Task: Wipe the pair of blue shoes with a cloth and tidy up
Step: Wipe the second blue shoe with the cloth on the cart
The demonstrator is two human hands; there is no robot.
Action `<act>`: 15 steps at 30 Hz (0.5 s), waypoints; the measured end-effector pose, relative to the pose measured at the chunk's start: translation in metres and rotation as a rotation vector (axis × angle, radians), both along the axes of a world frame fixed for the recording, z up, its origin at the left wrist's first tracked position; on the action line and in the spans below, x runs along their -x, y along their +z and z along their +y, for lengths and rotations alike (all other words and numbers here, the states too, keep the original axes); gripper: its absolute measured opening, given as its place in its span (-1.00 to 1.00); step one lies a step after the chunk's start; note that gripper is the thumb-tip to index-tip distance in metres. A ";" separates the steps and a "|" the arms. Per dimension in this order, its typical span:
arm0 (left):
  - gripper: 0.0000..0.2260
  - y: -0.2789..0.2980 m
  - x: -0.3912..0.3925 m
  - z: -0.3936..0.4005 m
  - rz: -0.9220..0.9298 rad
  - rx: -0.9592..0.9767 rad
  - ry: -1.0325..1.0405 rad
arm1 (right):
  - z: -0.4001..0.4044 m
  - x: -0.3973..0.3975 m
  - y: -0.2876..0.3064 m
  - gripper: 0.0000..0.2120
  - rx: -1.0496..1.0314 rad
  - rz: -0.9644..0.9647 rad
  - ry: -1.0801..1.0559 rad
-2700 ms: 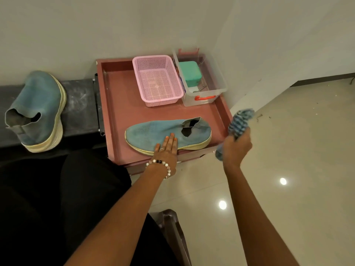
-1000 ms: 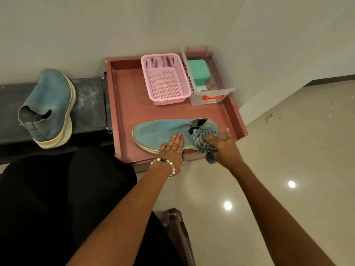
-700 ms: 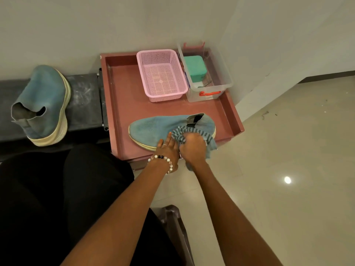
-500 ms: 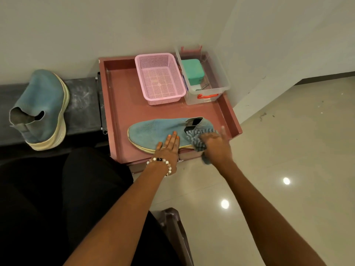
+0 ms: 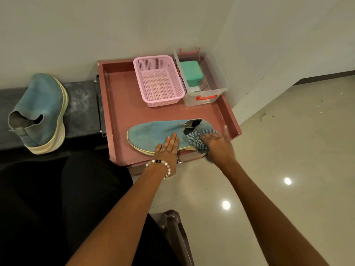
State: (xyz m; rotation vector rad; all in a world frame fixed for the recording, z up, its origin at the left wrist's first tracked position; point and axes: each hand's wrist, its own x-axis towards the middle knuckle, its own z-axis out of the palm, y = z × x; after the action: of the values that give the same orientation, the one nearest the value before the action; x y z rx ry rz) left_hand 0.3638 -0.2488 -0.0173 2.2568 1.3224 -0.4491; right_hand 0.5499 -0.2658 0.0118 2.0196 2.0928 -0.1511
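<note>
Right hand [image 5: 217, 144] has swept the striped cloth [image 5: 197, 140] back to the shoe [image 5: 163, 134] heel, fingers flat on it; left hand [image 5: 168, 148] stays flat, pinning the shoe. Wiping ongoing.

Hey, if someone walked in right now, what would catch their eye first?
Probably the blue shoe lying on its side at the front of the red tray, steadied by the left hand while the right hand presses a striped cloth to its heel. Next, the other shoe on the dark bench to the left.
</note>
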 end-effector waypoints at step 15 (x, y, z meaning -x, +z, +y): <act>-0.21 0.000 -0.001 0.000 0.046 -0.010 -0.042 | -0.007 0.039 0.017 -0.62 -0.097 1.253 -0.869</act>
State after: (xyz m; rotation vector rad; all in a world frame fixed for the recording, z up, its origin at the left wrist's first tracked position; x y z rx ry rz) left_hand 0.3648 -0.2487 -0.0178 2.2990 1.3046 -0.5130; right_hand 0.5106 -0.2724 0.0292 3.1748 1.3118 -1.8600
